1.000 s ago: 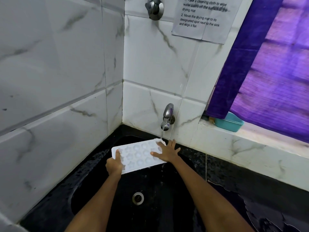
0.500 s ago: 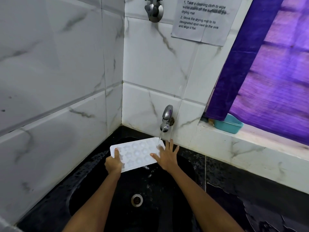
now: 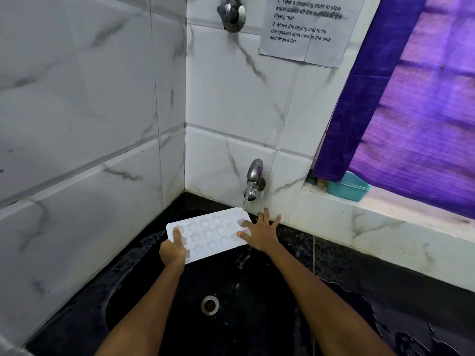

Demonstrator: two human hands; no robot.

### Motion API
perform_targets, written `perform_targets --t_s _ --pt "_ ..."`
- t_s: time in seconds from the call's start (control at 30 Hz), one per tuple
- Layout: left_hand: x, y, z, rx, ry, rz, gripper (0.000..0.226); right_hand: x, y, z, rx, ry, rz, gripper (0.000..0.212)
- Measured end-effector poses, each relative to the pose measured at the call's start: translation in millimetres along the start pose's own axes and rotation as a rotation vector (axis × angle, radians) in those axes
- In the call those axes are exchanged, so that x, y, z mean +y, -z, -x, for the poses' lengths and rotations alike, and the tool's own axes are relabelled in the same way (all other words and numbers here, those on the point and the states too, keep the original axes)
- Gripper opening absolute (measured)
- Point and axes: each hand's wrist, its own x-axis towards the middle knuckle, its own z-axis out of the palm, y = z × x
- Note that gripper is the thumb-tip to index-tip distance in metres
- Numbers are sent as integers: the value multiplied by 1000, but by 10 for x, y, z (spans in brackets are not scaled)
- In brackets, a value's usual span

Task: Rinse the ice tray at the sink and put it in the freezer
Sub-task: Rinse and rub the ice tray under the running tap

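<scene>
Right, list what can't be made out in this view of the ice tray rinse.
- Ice tray: underside faces away in the head view; near-left corner covered by the left hand.
- Right hand: palm is hidden, so whether it grips or only steadies the tray is unclear.
- Paper notice: top cut off by the frame edge, one line blurred.
- Teal tub: partly behind the purple curtain; contents unseen.
- Freezer: out of view.

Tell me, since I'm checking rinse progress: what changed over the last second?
Very little. The right hand slid slightly toward the right end of the ice tray, fingers spread. The left hand kept gripping the near left corner, the tap kept running onto the tray's far right corner.
</scene>
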Motion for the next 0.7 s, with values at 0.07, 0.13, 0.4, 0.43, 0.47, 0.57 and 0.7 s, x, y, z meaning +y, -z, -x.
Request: perform_targets --t_s 0.07,0.13,0.4,0.43,0.47,0.57,0.7 --pt "21 -17 23 -1 -3 6 58 -29 -1 -18 -1 -7 57 47" --pt "53 -26 42 8 -7 -1 59 -52 18 -25 -53 -11 4 46" --pt "8 -9 62 -9 10 -10 61 -155 19 -54 -60 -29 -56 48" --pt "6 1 57 -4 12 -8 61 -147 29 -51 -72 -18 -93 49" --pt "8 13 50 -3 7 -12 61 -123 43 -45 -74 -9 -114 49" --pt "19 27 35 -3 -5 -13 60 -106 60 -34 -28 -15 -38 50" --pt "62 -19 71 -1 9 0 60 -200 43 -11 32 -10 -80 49"
